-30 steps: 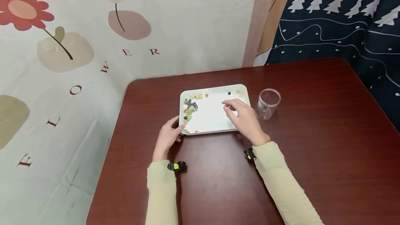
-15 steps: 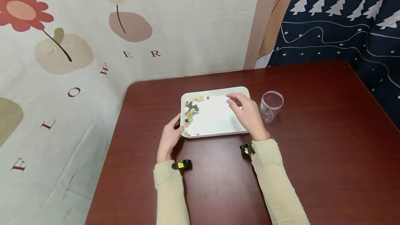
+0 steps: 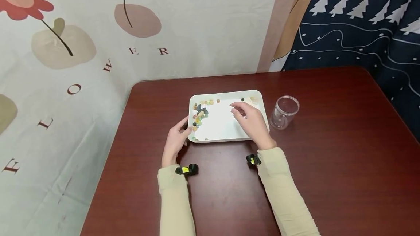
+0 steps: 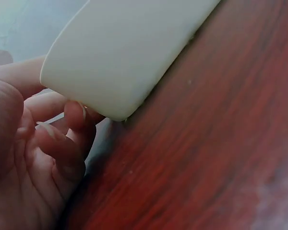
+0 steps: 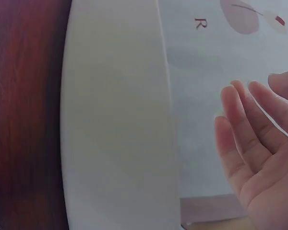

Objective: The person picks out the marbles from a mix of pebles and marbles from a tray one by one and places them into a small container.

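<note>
A white tray [image 3: 223, 123] lies on the table. Along its left side are several small round beads or marbles [image 3: 197, 121], amber, green and black, with a few dark oval stones [image 3: 201, 110] among them. My left hand [image 3: 175, 142] grips the tray's left front corner, thumb at the rim and fingers curled against the outer wall in the left wrist view. Over the tray's right half hovers my right hand [image 3: 252, 124], thumb and index finger apart. In the right wrist view its fingers [image 5: 249, 139] are loosely bent, and nothing shows between them.
A clear, lidless jar [image 3: 284, 112] stands on the red-brown table [image 3: 334, 148] just right of the tray. A dark bead [image 3: 242, 99] and pale ones [image 3: 253, 99] lie at the tray's back right corner. Patterned cloth [image 3: 213, 28] hangs behind the table.
The right hand reached toward the tray's back right, then drew back left and nearer, uncovering the dark and pale beads there. The left hand stays at the tray's corner.
</note>
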The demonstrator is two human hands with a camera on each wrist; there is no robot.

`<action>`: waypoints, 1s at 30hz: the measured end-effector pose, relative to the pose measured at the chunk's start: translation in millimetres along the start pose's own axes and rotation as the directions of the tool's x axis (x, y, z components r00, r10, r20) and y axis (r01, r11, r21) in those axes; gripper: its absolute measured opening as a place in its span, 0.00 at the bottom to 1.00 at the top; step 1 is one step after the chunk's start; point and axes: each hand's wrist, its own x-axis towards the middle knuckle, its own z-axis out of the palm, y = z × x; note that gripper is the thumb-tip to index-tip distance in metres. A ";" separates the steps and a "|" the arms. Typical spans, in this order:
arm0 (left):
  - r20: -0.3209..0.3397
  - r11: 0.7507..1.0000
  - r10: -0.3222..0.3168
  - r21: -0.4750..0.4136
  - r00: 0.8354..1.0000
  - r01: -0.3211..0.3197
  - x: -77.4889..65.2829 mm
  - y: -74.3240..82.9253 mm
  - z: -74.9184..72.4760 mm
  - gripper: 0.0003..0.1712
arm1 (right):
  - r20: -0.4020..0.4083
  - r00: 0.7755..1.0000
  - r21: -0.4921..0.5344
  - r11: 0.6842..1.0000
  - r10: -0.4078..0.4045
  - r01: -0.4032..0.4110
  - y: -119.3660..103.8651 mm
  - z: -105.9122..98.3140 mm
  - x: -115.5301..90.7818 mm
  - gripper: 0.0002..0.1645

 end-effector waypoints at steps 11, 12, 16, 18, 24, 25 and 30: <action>-0.002 0.996 0.059 -0.070 0.998 -0.059 2.2 -5.7 -0.6 0.27 | 0.087 0.996 -0.023 0.999 -0.029 0.031 -2.0 15.5 4.1 0.14; -0.003 0.995 0.067 -0.074 0.998 -0.067 2.6 -5.5 -0.3 0.28 | 0.092 0.995 -0.008 1.000 -0.024 0.025 -1.3 15.8 4.4 0.14; -0.002 0.993 0.085 -0.086 0.996 -0.084 4.1 -3.6 -0.2 0.28 | 0.121 0.993 0.034 0.999 -0.003 -0.001 0.8 16.2 5.0 0.14; -0.002 0.992 0.087 -0.093 0.996 -0.086 4.8 -2.5 -0.5 0.28 | 0.126 0.992 0.047 0.999 0.004 -0.010 1.1 16.3 5.0 0.14; -0.007 0.991 0.092 -0.093 0.996 -0.092 6.6 -2.2 -2.3 0.27 | 0.142 0.989 0.071 0.997 0.033 -0.044 3.1 21.4 4.7 0.14; -0.009 0.992 0.087 -0.094 0.996 -0.087 6.6 -2.9 -2.3 0.27 | 0.158 0.987 0.075 0.996 0.040 -0.053 3.6 23.0 4.0 0.15; 0.004 0.992 0.053 -0.113 0.999 -0.053 4.7 -5.9 -1.9 0.27 | 0.217 0.973 0.068 0.994 0.074 -0.091 5.7 31.2 -2.4 0.14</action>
